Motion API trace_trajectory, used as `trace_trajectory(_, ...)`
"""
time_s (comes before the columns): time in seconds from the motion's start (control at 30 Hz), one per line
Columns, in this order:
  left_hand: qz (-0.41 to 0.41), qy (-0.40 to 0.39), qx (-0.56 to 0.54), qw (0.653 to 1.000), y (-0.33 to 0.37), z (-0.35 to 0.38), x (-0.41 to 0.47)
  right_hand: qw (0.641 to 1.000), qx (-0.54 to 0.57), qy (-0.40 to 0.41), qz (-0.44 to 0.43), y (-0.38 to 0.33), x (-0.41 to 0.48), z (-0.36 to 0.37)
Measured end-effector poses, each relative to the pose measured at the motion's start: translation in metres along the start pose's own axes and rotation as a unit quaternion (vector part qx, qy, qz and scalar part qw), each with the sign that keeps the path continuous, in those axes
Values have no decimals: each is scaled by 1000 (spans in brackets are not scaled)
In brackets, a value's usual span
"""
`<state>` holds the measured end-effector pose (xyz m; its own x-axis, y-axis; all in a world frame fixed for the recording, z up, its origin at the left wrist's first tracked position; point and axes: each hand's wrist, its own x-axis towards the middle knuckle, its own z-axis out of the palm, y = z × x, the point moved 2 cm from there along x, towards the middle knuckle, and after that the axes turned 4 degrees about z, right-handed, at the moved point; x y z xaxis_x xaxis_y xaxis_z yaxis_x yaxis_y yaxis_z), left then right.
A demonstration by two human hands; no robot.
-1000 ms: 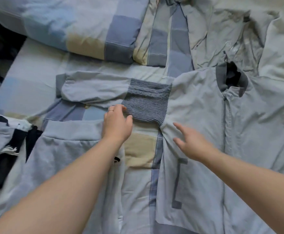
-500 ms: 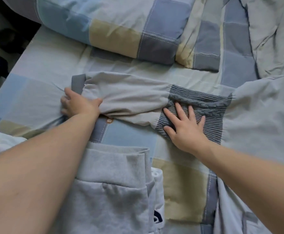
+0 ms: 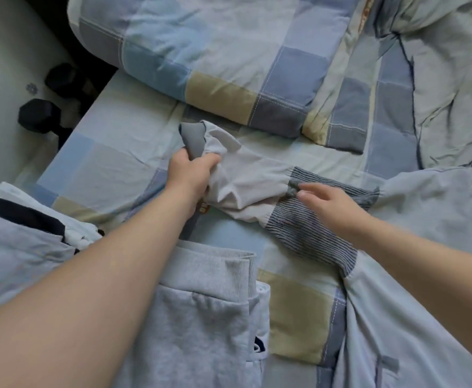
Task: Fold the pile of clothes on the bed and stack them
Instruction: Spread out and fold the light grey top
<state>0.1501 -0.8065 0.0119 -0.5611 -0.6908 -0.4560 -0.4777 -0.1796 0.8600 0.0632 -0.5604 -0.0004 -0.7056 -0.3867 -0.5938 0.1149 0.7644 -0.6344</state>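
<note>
Head view: I see my left hand (image 3: pixel 191 175) curled tight round the sleeve (image 3: pixel 251 177) of the pale grey jacket (image 3: pixel 414 289). It bunches the cloth just below the darker grey cuff (image 3: pixel 192 138), which sticks up above my fist. The sleeve runs from there to the right across the checked bed (image 3: pixel 111 152) to a dark striped panel (image 3: pixel 307 236) at the shoulder. My right hand (image 3: pixel 330 208) is over that panel with its fingers straight and loosely spread, holding nothing. The fingertips are blurred, so I cannot tell whether they touch the cloth. The jacket's body lies spread flat on the right side of the bed and reaches the lower right corner.

A folded grey sweat garment (image 3: pixel 201 317) lies under my left forearm, near the sleeve. Left of it sits a small stack of folded clothes (image 3: pixel 19 236) in pale blue, black and white. A checked quilt (image 3: pixel 215 51) is heaped along the far side of the bed. Two black dumbbells (image 3: pixel 37 114) lie on the floor (image 3: pixel 2 65) beside it.
</note>
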Motion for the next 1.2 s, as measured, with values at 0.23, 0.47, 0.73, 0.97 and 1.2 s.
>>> trace_trajectory(0.23,86,-249,0,965,68,77,-145,899,433,-55,41,-54,-121,-53)
trace_trajectory(0.47,62,-425,24,903,100,158,-275,813,572,-20,111,18,-221,-155)
trace_trajectory(0.73,1,-438,38,898,51,301,-407,859,445,91,234,180,-288,-263)
trace_trajectory(0.97,404,-335,408,747,15,472,-452,914,303,214,167,348,-338,-370)
trace_trajectory(1.2,300,-433,505,684,-25,648,-498,917,275,271,99,519,-375,-477)
